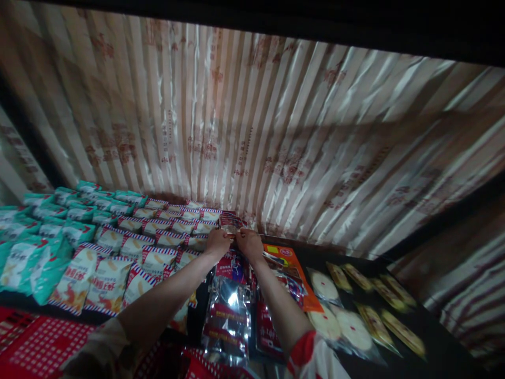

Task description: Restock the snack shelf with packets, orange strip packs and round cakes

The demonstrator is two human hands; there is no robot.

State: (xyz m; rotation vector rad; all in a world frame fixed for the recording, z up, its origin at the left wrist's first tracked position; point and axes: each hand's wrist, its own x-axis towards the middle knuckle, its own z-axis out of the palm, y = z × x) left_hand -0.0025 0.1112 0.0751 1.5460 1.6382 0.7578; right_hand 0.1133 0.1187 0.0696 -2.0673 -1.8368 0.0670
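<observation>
Both my arms stretch forward to the back of the dark shelf. The fingers of my left hand and my right hand are closed on the near edge of a dark red snack packet. It stands tilted up against the row's far end; its lower part is partly hidden by my fingers. Just below my hands lies another dark red packet. Nearer to me is a shiny silver and dark red packet. More dark red packets lie partly under my right forearm.
White snack bags with striped edges stand in rows at left, beside teal bags. On the right are an orange packet, round white flat cakes in clear wrap and yellow packets. Red baskets sit in front; a striped curtain hangs behind.
</observation>
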